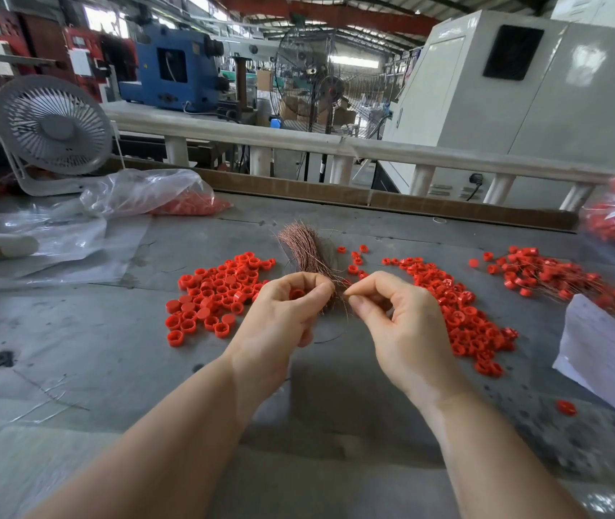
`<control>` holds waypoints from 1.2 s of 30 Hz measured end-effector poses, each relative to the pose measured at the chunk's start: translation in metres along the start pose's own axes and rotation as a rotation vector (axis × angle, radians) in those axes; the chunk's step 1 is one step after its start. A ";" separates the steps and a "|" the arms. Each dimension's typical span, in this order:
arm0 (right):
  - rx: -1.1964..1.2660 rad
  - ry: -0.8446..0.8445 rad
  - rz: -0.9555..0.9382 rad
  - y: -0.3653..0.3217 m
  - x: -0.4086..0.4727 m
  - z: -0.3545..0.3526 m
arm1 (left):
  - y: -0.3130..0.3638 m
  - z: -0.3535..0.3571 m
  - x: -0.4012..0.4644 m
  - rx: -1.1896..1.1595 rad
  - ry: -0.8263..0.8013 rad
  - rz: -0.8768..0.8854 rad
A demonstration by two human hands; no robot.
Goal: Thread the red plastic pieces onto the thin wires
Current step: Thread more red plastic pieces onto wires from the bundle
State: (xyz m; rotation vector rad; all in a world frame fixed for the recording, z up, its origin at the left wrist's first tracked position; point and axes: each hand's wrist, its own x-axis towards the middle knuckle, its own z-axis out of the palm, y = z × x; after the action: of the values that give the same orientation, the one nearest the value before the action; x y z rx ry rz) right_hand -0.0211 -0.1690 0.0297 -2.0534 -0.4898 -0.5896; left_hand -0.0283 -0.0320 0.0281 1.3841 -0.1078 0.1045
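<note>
Both hands are working over the wire bundle, mid-table.

The left hand (291, 305) is pinching a red plastic piece (297, 294) and gripping the coppery wire bundle (304, 252); the right hand (392, 316) is pinching a thin wire end just beside it. Red piles are lying left (212, 297) and right (463, 316) on the grey table (73, 331), a threaded heap (553, 279) sitting far right.

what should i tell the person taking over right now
Left hand holds one red piece and the wire bundle. Right hand pinches a single wire end beside it.
Loose pieces lie in a left pile and a middle pile; threaded ones sit far right.
Done: that far-right batch. Left: thread the held piece, then work through both piles.
</note>
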 end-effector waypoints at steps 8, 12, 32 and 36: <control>-0.017 0.004 -0.098 -0.003 -0.002 0.000 | -0.002 0.001 0.002 0.317 0.124 0.146; 0.019 0.059 -0.076 0.000 0.000 -0.003 | -0.004 -0.010 0.007 0.194 0.249 0.075; -0.018 0.030 -0.016 0.001 -0.001 -0.001 | -0.004 -0.008 0.003 0.083 0.089 -0.002; -0.021 0.025 -0.017 0.001 -0.001 -0.001 | -0.003 -0.008 0.002 0.071 0.075 -0.022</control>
State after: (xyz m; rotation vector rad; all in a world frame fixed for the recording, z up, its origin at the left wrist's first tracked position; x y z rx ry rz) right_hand -0.0218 -0.1705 0.0285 -2.0612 -0.4891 -0.6326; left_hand -0.0253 -0.0245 0.0237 1.4498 -0.0266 0.1434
